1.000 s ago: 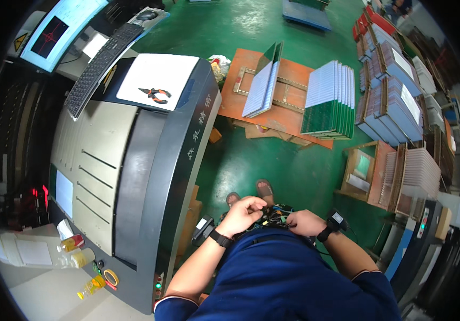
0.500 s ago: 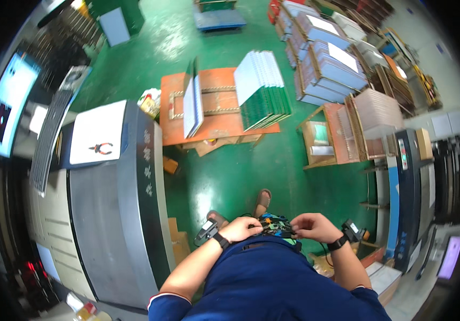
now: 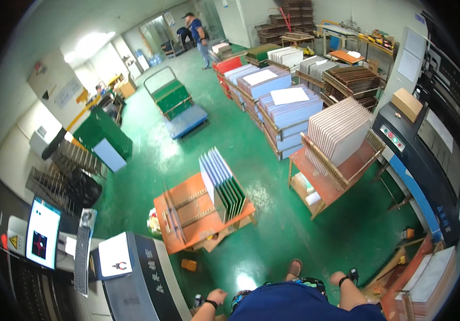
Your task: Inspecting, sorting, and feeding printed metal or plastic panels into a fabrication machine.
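Note:
My left hand point(image 3: 217, 297) hangs low beside my body, with its fingers curled in and nothing visible in them. Nearest to it is the grey machine point(image 3: 145, 286) on the left. On the other side, my right hand point(image 3: 337, 278) is held away from the patterned shorts point(image 3: 315, 285); its fingers are too small and hidden to make out. Ahead stands a low orange table point(image 3: 191, 234) bearing a row of upright green-and-white panels point(image 3: 222, 184). Neither hand touches the table.
Red-handled pliers point(image 3: 119, 266) lie on a white sheet by a keyboard point(image 3: 82, 257) and monitor point(image 3: 43, 232). Racked pale panels point(image 3: 339, 131) stand right, beside a dark machine point(image 3: 417, 144). Farther off are stacked blue-white panels point(image 3: 291, 109), a blue trolley point(image 3: 187, 123) and another person point(image 3: 198, 37).
Both hands have left the waist of the shorts, where their fingers were closed, and moved apart to my sides. The view has tilted up, showing more of the room.

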Demonstrator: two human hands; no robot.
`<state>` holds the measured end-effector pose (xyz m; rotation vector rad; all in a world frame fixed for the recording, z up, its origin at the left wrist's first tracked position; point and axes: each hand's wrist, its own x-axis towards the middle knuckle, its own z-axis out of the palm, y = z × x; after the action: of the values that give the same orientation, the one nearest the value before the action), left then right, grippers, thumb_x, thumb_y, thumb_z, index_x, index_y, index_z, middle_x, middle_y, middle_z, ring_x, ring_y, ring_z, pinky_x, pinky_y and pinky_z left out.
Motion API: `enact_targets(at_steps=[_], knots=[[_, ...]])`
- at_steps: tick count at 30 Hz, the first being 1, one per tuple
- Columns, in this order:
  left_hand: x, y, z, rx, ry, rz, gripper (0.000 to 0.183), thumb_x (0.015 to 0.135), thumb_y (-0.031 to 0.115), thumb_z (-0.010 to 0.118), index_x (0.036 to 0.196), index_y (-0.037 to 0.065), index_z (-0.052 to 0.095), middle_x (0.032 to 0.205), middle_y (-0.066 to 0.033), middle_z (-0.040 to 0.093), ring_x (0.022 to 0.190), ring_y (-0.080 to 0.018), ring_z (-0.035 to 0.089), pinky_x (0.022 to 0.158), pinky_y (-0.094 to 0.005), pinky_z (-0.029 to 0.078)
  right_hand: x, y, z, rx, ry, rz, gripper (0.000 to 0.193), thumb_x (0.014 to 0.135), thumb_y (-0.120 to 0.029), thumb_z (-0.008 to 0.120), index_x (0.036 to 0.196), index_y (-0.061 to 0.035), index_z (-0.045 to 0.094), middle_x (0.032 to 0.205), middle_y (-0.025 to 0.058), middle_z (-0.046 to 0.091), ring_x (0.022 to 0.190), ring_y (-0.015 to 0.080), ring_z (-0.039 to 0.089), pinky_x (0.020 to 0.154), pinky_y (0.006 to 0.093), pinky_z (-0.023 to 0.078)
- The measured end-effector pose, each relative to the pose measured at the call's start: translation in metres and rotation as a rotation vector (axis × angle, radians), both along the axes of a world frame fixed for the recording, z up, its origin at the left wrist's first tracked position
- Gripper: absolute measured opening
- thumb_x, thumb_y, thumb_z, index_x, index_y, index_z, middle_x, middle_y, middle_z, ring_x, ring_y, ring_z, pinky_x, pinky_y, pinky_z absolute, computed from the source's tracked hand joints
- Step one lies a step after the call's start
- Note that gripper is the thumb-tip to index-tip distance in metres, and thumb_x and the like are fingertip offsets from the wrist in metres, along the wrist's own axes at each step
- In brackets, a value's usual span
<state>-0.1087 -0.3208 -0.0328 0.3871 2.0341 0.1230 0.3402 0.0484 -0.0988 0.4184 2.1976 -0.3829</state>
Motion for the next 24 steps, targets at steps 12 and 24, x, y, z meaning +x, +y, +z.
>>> enact_targets(at_steps=[12,24], knots=[[0.014,0.187,0.023,0.143,0.273,-0.480,0.033,0.078,0.036,0.051,0.090,0.008,0.066,0.094,-0.0171,0.063,0.090,-0.0330,0.060,0.080,-0.0409,0.047,0.152,0.025,-0.017,-0.370,0.476,-1.698,0.011,0.080,-0.005,0.047,0.085,-0.0077,0.056,0.072,0.0072,0.055,0.051,0.0206,0.054,0.040,0.0341,0.043],[0.024,0.476,0.242,0.952,-0.248,-0.312,0.020,0.087,0.019,0.058,0.095,0.001,0.061,0.073,0.0009,0.058,0.066,-0.0057,0.048,0.061,-0.0218,0.041,0.123,0.026,0.120,-0.183,0.711,-2.413,0.036,0.077,-0.013,0.050,0.112,-0.0045,0.050,0.091,0.0076,0.059,0.066,0.0154,0.058,0.051,0.0259,0.046]])
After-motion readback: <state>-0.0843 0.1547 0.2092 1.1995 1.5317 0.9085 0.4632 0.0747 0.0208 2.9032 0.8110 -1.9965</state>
